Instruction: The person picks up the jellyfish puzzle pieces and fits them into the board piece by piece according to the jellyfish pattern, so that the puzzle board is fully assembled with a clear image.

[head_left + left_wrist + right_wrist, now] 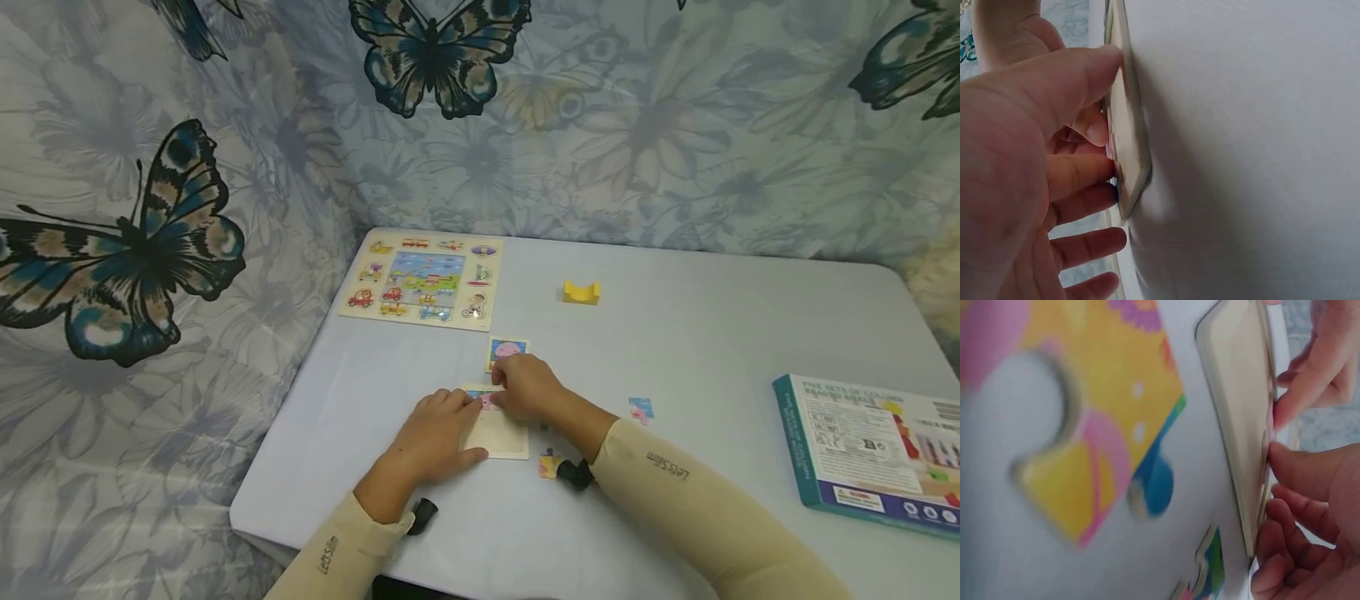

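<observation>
A small cream puzzle tray (497,437) (1127,134) (1233,412) lies before the person, with colored pieces along its far edge. The left hand (437,435) (1013,156) has its fingertips pressing on those pieces and its thumb on the tray's near left part. From the right, the right hand (528,390) (1316,506) touches the pieces with its thumb; its other fingers are bent near the far edge, apart from the thumb. Part of the pieces is hidden under the fingers. Beyond the hands is a picture card (507,348) with a pink figure.
Loose puzzle pieces lie right of the tray, one yellow (549,464) (1104,381) and one blue and pink (641,409). A vehicle picture board (364,272) is at the far left, a yellow holder (581,293) at the back, and a teal-edged box (855,433) at the right.
</observation>
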Motion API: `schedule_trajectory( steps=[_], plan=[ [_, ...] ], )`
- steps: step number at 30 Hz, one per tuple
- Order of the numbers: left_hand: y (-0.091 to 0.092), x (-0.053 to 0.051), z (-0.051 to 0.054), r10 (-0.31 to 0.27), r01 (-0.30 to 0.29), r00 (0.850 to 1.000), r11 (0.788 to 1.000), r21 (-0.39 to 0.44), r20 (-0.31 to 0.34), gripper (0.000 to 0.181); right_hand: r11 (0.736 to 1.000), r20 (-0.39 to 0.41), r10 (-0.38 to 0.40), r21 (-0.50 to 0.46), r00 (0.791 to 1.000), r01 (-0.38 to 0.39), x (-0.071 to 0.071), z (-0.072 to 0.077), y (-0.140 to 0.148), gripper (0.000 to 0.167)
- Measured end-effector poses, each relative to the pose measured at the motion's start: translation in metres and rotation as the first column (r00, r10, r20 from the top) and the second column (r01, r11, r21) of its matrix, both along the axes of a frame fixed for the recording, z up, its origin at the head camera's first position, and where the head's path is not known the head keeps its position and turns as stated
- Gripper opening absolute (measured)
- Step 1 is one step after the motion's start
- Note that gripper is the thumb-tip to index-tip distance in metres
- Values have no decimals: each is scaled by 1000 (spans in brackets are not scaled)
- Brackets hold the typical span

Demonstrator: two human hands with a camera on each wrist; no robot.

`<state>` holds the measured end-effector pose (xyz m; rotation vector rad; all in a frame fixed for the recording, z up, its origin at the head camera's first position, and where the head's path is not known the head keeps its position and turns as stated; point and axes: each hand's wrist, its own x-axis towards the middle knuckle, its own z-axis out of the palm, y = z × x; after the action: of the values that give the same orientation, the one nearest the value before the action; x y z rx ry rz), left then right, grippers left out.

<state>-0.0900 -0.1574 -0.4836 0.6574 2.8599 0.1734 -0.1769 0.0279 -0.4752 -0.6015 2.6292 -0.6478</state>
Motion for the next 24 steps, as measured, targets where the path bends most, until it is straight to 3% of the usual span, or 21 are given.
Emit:
schedule_trajectory(
  steps=[6,10,15,19,24],
  plan=[
    [7,-2,1,14,-14,1000,999,-32,10,77,998,-30,-42,41,999,43,1,5,28,30],
    [8,-1,-1,21,-20,1000,999,-31,22,78,991,-76,-33,126,997,43,3,18,70,39],
    [7,1,-3,15,-15,1000,1000,-16,15,77,960,-109,-32,273,994,61,13,28,129,50],
    [5,3,-1,22,-22,1000,1000,-2,21,77,951,-129,-93,282,987,126,24,23,165,50],
    [4,3,2,33,-33,999,999,14,44,77,949,-154,-145,259,977,181,37,12,185,41]
  ],
)
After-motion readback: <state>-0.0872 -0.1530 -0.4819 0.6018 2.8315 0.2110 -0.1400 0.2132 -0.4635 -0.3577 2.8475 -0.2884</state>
